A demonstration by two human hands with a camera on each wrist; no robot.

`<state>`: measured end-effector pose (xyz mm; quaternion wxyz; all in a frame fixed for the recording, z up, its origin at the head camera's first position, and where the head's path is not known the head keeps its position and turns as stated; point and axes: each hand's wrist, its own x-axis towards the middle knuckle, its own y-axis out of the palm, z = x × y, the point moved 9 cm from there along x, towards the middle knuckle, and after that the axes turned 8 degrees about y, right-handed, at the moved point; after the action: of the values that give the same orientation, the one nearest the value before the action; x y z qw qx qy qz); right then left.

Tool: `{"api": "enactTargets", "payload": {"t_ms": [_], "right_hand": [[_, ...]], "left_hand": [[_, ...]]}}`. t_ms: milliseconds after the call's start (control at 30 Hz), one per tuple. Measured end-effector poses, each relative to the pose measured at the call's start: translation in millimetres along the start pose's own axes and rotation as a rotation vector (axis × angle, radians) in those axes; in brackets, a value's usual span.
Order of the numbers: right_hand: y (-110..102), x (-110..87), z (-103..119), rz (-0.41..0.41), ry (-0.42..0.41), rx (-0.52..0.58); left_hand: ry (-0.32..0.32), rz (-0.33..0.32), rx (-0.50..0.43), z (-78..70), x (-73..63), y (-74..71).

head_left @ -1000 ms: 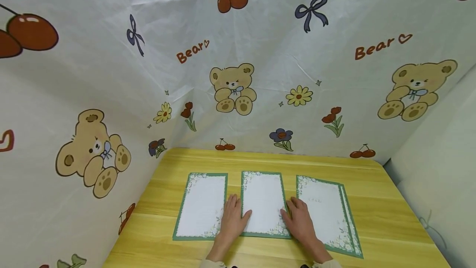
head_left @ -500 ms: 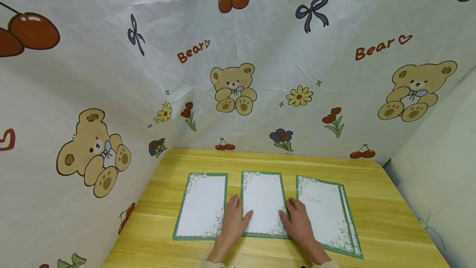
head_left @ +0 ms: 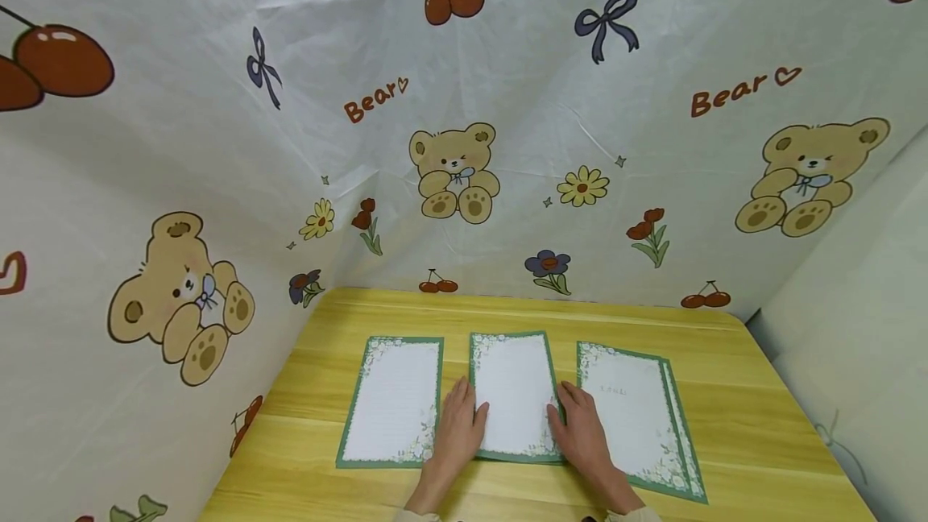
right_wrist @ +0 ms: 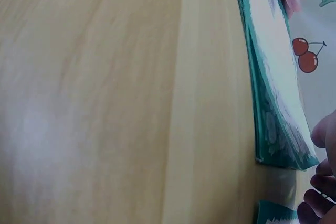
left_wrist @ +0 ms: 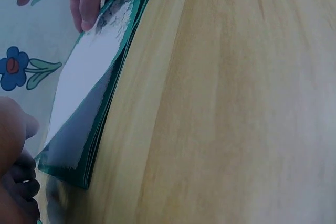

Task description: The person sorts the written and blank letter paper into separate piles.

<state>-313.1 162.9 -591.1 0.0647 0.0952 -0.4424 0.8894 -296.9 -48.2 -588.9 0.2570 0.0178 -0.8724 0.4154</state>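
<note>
There are one left hand [head_left: 458,425] and one right hand [head_left: 582,429]; one wooden table [head_left: 536,498]; three groups of green-bordered stationery [head_left: 511,377], with one sheet showing in the left group [head_left: 395,401], at least two in the middle group [head_left: 515,417], its blurred layers hard to count, and two in the right group [head_left: 631,417]. The cloth backdrop [head_left: 536,103] shows three printed bears [head_left: 457,155]; two "Bear" letterings [head_left: 728,95]; two yellow daisies [head_left: 583,187]; three bows [head_left: 606,22], one cut off.

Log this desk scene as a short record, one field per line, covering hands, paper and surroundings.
left hand: holds middle sheet by its left side
right hand: holds it by its right side
middle sheet: bowed, partly raised off the paper stack under it
left paper: flat, green floral border
right papers: overlapping, faint writing on the upper one
table: yellow wood grain
backdrop: pale cloth printed with bears and cherries
</note>
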Motion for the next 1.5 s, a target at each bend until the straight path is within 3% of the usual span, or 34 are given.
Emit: {"api": "enactTargets", "payload": {"t_ms": [200, 333, 533, 800, 967, 1200, 1500], "right_hand": [[-1, 2.4, -3, 0.019, 0.094, 0.116], [-8, 2.5, 2, -0.024, 0.079, 0.197], [-16, 5.6, 6, -0.059, 0.044, 0.330], [-14, 10.6, 20, -0.007, 0.074, 0.519], [-2, 12.3, 34, 0.036, 0.077, 0.555], [20, 9.7, 64, 0.078, 0.018, 0.541], [47, -0.7, 106, 0.150, -0.101, 0.532]], "left_hand": [[-0.047, -0.024, -0.137, 3.2, 2.2, -4.9], [-0.081, -0.068, -0.198, 7.0, 2.9, -9.5], [-0.152, -0.114, -0.363, 15.4, 6.0, -18.8], [-0.258, -0.247, -0.502, 28.9, 1.4, -42.8], [-0.304, -0.325, -0.481, 39.3, -5.0, -60.4], [-0.399, -0.390, -0.399, 62.5, -17.7, -83.2], [-0.400, -0.445, -0.283, 83.1, -37.8, -115.8]]}}
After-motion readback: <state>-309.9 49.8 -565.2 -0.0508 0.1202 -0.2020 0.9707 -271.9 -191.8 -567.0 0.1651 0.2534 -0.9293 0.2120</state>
